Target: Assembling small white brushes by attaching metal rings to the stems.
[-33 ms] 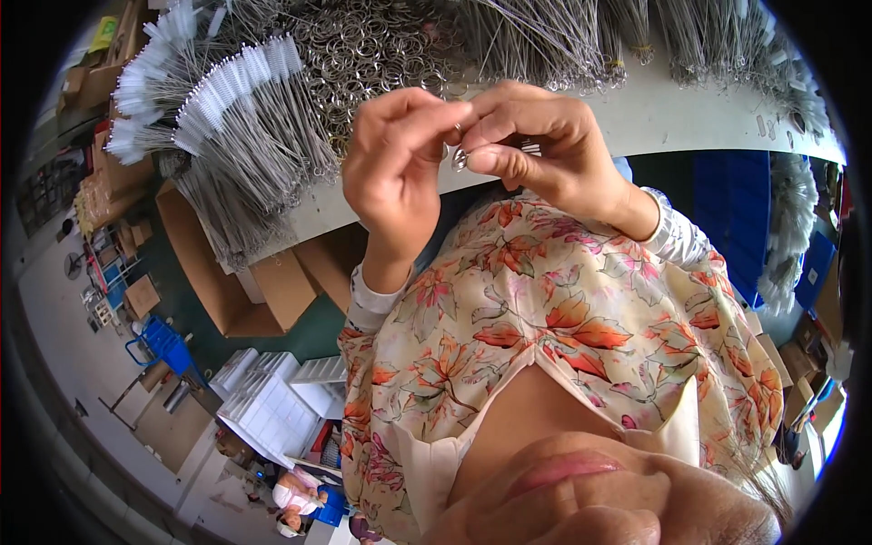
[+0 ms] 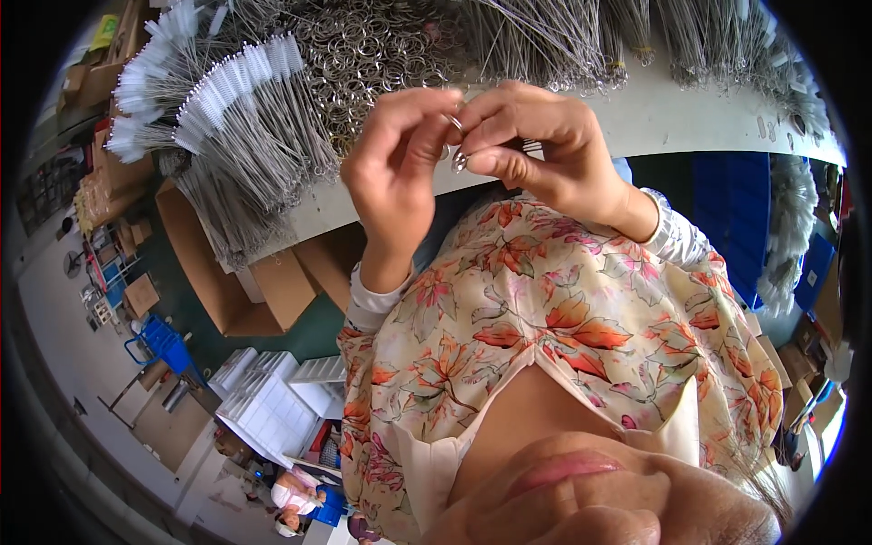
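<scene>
In front of my chest, at the table's edge, both hands are raised close together. My left hand (image 2: 398, 168) pinches a shiny metal ring (image 2: 454, 122) between thumb and index finger. Against the fingers of my right hand (image 2: 549, 150), small shiny metal loops (image 2: 459, 163) stick out past the thumb tip; the bent fingers hide the rest of them. The fingertips of the two hands nearly meet at the ring. Beyond the hands lies a broad heap of loose metal rings (image 2: 368, 54) on the table.
Wire-handled brushes with white bristles (image 2: 241, 82) are piled left of the rings. More wire bundles (image 2: 545, 41) lie along the far side of the white table (image 2: 654, 123). Below the table's left part stands an open cardboard box (image 2: 259, 300). Farther off is a blue chair (image 2: 163, 345).
My left index fingertip has shifted slightly left, and more of the ring shows between the fingers. My right hand stays almost still.
</scene>
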`<move>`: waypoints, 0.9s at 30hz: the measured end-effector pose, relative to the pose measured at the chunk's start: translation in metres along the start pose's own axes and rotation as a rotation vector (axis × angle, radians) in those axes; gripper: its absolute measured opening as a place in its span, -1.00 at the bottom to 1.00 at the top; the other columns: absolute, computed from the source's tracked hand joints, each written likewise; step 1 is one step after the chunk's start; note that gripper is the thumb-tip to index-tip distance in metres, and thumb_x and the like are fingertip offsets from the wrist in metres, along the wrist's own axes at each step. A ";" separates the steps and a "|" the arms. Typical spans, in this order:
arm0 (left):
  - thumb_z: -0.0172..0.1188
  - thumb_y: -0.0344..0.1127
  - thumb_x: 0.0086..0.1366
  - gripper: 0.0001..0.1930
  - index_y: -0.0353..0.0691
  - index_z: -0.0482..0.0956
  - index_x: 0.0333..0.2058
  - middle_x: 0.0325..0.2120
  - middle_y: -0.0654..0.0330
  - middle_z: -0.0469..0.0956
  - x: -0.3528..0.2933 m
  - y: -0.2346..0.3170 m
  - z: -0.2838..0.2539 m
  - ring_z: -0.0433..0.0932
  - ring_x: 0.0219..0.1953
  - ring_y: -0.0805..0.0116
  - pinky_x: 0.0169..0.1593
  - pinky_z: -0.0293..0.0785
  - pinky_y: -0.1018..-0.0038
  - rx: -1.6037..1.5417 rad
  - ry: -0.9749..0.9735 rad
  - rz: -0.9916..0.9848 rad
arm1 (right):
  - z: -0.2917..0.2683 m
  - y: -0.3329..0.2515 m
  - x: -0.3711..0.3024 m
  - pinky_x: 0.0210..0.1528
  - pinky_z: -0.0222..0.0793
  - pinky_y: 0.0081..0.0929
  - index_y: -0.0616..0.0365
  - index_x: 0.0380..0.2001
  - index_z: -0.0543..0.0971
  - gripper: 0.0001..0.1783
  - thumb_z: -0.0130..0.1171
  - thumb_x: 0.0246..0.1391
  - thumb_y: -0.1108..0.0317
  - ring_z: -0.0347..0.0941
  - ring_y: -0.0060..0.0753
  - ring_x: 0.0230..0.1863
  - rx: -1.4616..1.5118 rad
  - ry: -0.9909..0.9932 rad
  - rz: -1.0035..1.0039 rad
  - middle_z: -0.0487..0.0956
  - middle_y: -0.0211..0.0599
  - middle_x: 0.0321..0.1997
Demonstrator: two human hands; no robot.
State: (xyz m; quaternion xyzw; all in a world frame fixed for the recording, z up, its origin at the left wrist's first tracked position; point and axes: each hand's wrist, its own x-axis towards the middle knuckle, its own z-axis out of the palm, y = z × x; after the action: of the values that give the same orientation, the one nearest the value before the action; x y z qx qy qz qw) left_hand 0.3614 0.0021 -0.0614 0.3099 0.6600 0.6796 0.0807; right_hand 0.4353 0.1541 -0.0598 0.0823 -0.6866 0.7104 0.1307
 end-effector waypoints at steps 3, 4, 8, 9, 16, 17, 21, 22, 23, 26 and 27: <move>0.09 -0.50 0.24 -0.88 -0.33 0.49 -0.24 -0.35 0.20 0.52 -0.001 -0.005 -0.006 0.49 -0.41 0.55 -0.34 0.44 0.65 -0.453 -0.033 -0.256 | 0.002 0.003 0.000 -0.25 0.43 -0.53 0.25 -0.43 0.60 -0.89 0.26 -0.07 0.45 0.51 -0.38 -0.27 -0.104 -0.013 -0.136 0.56 -0.23 -0.29; 0.10 -0.48 0.25 -0.88 -0.33 0.48 -0.24 -0.36 0.20 0.52 -0.001 -0.006 -0.009 0.49 -0.40 0.55 -0.32 0.45 0.64 -0.504 -0.070 -0.254 | 0.002 0.003 0.001 -0.25 0.43 -0.53 0.25 -0.43 0.60 -0.89 0.26 -0.07 0.45 0.51 -0.38 -0.27 -0.105 -0.014 -0.138 0.56 -0.23 -0.29; 0.11 -0.46 0.23 -0.88 -0.32 0.47 -0.25 -0.37 0.17 0.53 0.000 0.000 -0.014 0.50 -0.37 0.51 -0.28 0.49 0.61 -0.179 -0.068 -0.086 | 0.005 0.002 0.002 -0.34 0.45 -0.51 0.24 -0.45 0.60 -0.89 0.27 -0.14 0.48 0.51 -0.34 -0.35 -0.125 -0.030 -0.208 0.56 -0.29 -0.31; 0.13 -0.48 0.22 -0.87 -0.32 0.47 -0.24 -0.35 0.13 0.54 0.002 0.001 -0.018 0.52 -0.35 0.48 -0.26 0.53 0.59 -0.446 -0.142 -0.250 | 0.006 0.001 0.003 -0.39 0.45 -0.51 0.22 -0.46 0.60 -0.87 0.27 -0.19 0.49 0.51 -0.35 -0.38 -0.230 -0.011 -0.291 0.56 -0.32 -0.31; 0.11 -0.57 0.18 -0.83 -0.41 0.49 -0.22 -0.30 0.10 0.56 0.007 0.015 -0.031 0.56 -0.27 0.44 -0.19 0.54 0.57 -0.234 -0.256 -0.280 | -0.006 0.010 0.006 -0.54 0.39 -0.54 0.15 -0.49 0.61 -0.76 0.23 -0.43 0.47 0.49 -0.52 -0.51 -0.842 -0.126 -0.714 0.57 -0.46 -0.29; 0.10 -0.64 0.13 -0.80 -0.46 0.50 -0.22 -0.30 0.11 0.56 0.007 0.025 -0.026 0.56 -0.26 0.43 -0.15 0.54 0.54 -0.187 -0.215 -0.288 | -0.006 0.011 0.006 -0.54 0.39 -0.54 0.15 -0.49 0.61 -0.76 0.23 -0.43 0.47 0.49 -0.52 -0.51 -0.846 -0.126 -0.711 0.57 -0.46 -0.29; 0.14 -0.66 0.08 -0.74 -0.51 0.49 -0.20 -0.26 0.02 0.55 -0.001 0.024 -0.021 0.58 -0.28 0.39 -0.16 0.55 0.55 0.071 -0.103 -0.015 | -0.001 0.009 0.011 -0.51 0.38 -0.56 0.14 -0.48 0.62 -0.87 0.25 -0.23 0.45 0.49 -0.47 -0.46 -0.481 -0.098 -0.466 0.57 -0.39 -0.32; 0.14 -0.66 0.08 -0.74 -0.51 0.49 -0.20 -0.26 0.02 0.55 -0.002 0.021 -0.021 0.58 -0.28 0.39 -0.16 0.55 0.55 0.074 -0.097 -0.017 | -0.001 0.007 0.013 -0.50 0.38 -0.58 0.14 -0.47 0.62 -0.92 0.25 -0.14 0.44 0.48 -0.46 -0.45 -0.246 -0.069 -0.300 0.56 -0.36 -0.35; 0.15 -0.65 0.07 -0.73 -0.50 0.49 -0.20 -0.25 0.01 0.54 -0.002 0.018 -0.021 0.59 -0.30 0.37 -0.20 0.56 0.55 0.149 -0.053 0.117 | -0.005 0.003 0.018 -0.51 0.32 -0.66 0.15 -0.44 0.61 -0.92 0.22 0.00 0.38 0.44 -0.55 -0.46 -0.193 -0.049 -0.254 0.54 -0.38 -0.41; 0.17 -0.64 0.06 -0.73 -0.49 0.50 -0.20 -0.24 -0.01 0.54 -0.001 0.010 -0.018 0.61 -0.36 0.33 -0.30 0.60 0.57 0.150 0.033 0.273 | -0.005 -0.013 0.020 -0.60 0.14 -0.75 0.15 -0.37 0.61 -0.82 0.18 0.08 0.27 0.24 -0.77 -0.61 0.395 -0.037 0.409 0.47 -0.54 -0.57; 0.18 -0.64 0.05 -0.72 -0.49 0.50 -0.20 -0.25 -0.01 0.54 0.000 0.011 -0.017 0.61 -0.36 0.33 -0.30 0.60 0.58 0.160 0.052 0.295 | -0.001 -0.012 0.022 -0.60 0.14 -0.75 0.15 -0.37 0.61 -0.82 0.18 0.08 0.27 0.24 -0.77 -0.61 0.394 -0.034 0.412 0.47 -0.54 -0.57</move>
State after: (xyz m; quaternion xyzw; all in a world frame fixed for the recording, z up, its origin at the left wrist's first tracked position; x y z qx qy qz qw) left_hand 0.3560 -0.0133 -0.0503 0.3910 0.6611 0.6373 -0.0621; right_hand 0.4179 0.1574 -0.0417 -0.0234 -0.5396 0.8403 -0.0463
